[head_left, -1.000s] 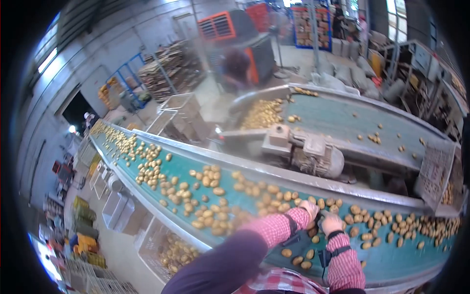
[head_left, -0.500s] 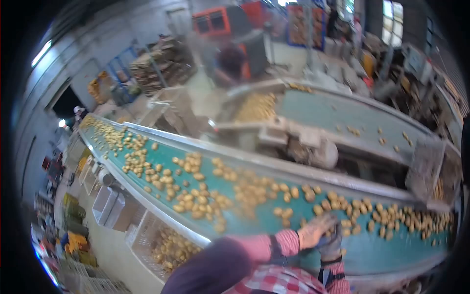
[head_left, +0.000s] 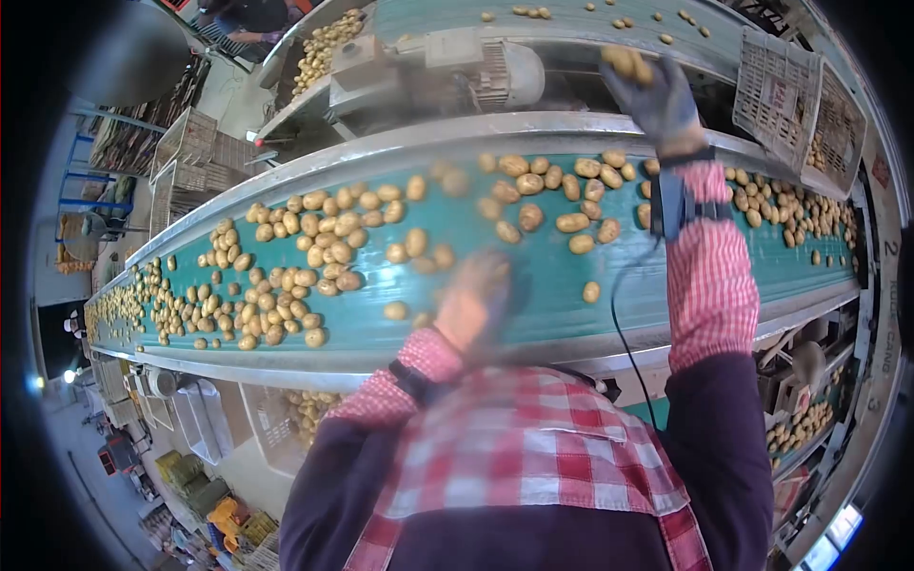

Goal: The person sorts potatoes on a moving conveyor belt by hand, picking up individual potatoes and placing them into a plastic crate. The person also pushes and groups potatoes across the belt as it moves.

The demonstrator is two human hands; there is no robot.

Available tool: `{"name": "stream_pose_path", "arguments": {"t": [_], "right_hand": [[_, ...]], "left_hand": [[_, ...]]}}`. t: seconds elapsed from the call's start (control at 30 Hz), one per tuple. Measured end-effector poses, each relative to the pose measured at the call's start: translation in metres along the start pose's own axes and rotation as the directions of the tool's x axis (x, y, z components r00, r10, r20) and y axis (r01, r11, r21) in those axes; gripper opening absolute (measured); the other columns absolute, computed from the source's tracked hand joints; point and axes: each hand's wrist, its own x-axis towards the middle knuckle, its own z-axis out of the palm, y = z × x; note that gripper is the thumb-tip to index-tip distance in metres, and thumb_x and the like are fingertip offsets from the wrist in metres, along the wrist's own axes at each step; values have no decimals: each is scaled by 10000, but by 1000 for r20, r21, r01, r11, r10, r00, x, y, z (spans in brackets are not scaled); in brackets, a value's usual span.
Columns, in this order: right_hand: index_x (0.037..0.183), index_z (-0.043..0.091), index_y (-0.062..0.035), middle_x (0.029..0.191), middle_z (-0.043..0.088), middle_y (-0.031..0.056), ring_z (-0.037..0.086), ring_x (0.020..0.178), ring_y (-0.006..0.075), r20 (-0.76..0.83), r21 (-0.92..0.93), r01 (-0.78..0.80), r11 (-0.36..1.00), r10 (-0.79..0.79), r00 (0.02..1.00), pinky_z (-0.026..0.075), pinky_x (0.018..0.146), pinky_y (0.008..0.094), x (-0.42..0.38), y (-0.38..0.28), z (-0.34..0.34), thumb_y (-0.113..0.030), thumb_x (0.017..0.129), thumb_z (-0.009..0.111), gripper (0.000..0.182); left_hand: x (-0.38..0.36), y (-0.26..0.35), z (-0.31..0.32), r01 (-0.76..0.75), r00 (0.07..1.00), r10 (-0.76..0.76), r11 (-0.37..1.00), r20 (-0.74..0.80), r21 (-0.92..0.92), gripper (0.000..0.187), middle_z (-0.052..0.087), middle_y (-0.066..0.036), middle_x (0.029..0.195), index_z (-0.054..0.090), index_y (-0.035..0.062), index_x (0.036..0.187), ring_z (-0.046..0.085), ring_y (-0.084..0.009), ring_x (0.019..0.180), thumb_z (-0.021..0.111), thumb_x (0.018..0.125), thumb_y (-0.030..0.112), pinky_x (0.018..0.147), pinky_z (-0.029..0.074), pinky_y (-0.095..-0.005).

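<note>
Beyond the far rail of the green conveyor belt (head_left: 533, 276), my right hand (head_left: 662, 100) in a dark glove is closed around potatoes (head_left: 626, 64). It is stretched out near a second belt (head_left: 562, 29) at the back. My left hand (head_left: 476, 300) hovers over the near half of the green belt, its fingers smeared by motion. Loose potatoes (head_left: 324, 228) lie scattered on the belt around and left of it. Others (head_left: 571, 222) sit between my two hands.
A motor (head_left: 486, 71) stands between the belts. At the back right is a plastic crate (head_left: 776, 86). Below the near rail is another crate (head_left: 271, 428) beside potatoes. A cable (head_left: 624, 333) hangs from my right forearm. A person (head_left: 252, 19) is at the upper left.
My hands, close together over the belt before, are now apart. The right has reached away past the far rail with potatoes; the left has moved left. The view has tilted down.
</note>
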Motion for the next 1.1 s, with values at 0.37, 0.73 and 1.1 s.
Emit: {"name": "stream_pose_path", "arguments": {"t": [0.37, 0.73, 1.1], "right_hand": [[1427, 550, -41, 1227, 687, 103, 671, 984, 193, -97, -484, -298, 823, 287, 953, 558, 873, 335, -135, 80, -60, -328, 1054, 531, 471], [1329, 620, 20, 1106, 702, 79, 617, 961, 128, -210, -611, -401, 682, 348, 913, 505, 854, 281, -236, 81, -155, -146, 1008, 554, 367], [1337, 599, -139, 1239, 635, 162, 615, 1158, 363, 260, -927, 259, -272, 32, 965, 527, 926, 456, -104, 23, -135, -158, 910, 631, 428]], "left_hand": [[102, -66, -16, 190, 963, -124, 944, -241, 271, 439, 589, -205, 1333, 643, 77, 1266, 575, -394, 1232, 674, 829, 43, 1035, 486, -445], [101, -56, 9, 348, 937, -327, 907, -122, 239, 375, 606, -236, 1189, 684, 96, 1181, 603, -389, 1141, 724, 810, 126, 1008, 509, -436], [-235, 13, -81, 877, 66, -460, 451, -886, -168, 374, 588, -254, 1326, 619, -83, 1270, 643, -362, 1091, 645, 942, 94, 925, 555, -377]]}}
